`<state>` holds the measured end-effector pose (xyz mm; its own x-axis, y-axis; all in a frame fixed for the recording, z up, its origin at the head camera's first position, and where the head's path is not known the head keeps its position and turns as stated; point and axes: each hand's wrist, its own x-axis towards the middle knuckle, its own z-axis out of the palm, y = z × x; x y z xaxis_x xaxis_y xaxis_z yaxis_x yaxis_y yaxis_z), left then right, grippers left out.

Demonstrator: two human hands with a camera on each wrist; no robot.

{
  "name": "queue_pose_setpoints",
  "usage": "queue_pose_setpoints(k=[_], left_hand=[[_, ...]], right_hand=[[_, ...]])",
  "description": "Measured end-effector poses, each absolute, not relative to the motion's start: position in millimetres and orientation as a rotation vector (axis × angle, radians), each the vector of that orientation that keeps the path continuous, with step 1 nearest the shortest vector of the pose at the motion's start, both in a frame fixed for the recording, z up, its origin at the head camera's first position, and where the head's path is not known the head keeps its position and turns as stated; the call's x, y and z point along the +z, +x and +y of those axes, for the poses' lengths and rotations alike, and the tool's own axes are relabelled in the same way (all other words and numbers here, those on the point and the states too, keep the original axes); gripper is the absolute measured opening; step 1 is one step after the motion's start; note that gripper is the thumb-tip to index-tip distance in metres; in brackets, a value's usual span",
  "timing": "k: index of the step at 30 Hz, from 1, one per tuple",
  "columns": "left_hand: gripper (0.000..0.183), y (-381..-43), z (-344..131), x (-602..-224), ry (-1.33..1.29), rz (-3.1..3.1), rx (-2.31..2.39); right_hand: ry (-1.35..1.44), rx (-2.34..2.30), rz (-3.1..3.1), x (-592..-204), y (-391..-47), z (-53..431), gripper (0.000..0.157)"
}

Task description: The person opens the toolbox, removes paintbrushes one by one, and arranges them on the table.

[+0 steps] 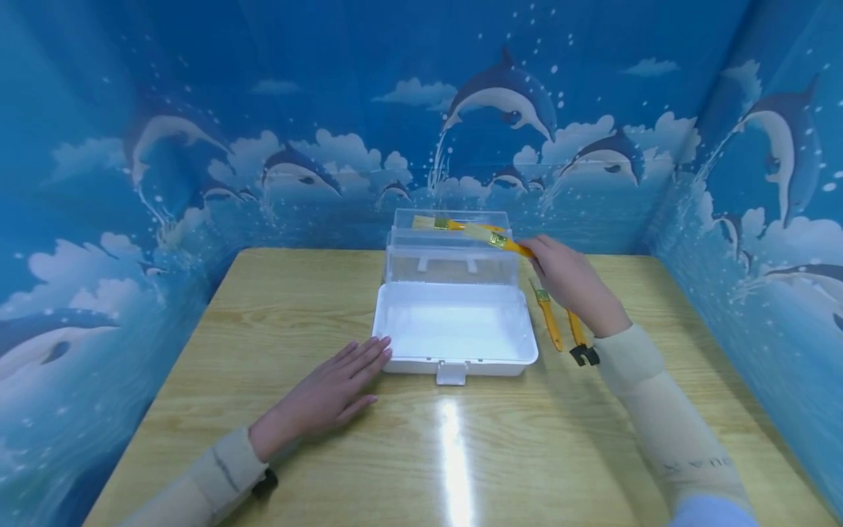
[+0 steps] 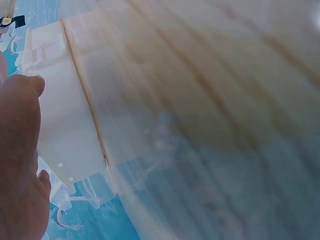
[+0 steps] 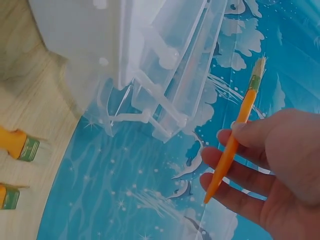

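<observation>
A white plastic box (image 1: 454,329) stands open in the middle of the wooden table (image 1: 263,307), its clear lid (image 1: 451,252) upright at the back. My right hand (image 1: 536,252) pinches an orange-handled brush (image 1: 500,241) by its handle and holds it over the lid's right end, bristles pointing left. In the right wrist view the same brush (image 3: 240,130) sits between my thumb and fingers (image 3: 250,132), beside the lid (image 3: 175,65). A second brush (image 1: 437,223) lies along the lid's top edge. My left hand (image 1: 329,388) lies flat on the table, fingertips at the box's front left corner.
Two more orange brushes (image 1: 548,316) (image 1: 575,326) lie on the table just right of the box, under my right wrist; their bristle ends show in the right wrist view (image 3: 20,145). Blue dolphin-print walls (image 1: 132,183) close in the table on three sides.
</observation>
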<state>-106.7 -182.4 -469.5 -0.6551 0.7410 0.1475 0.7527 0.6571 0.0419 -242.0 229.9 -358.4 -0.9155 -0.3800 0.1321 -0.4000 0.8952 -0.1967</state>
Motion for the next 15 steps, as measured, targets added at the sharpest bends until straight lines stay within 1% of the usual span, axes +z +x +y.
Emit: queue_pose_setpoints(k=[15], left_hand=[[0.073,-106.3,-182.2,-469.7,-1.247,-2.74,-0.169]], right_hand=[[0.564,0.278,-3.002,-370.6,-222.9,247.9,0.036]])
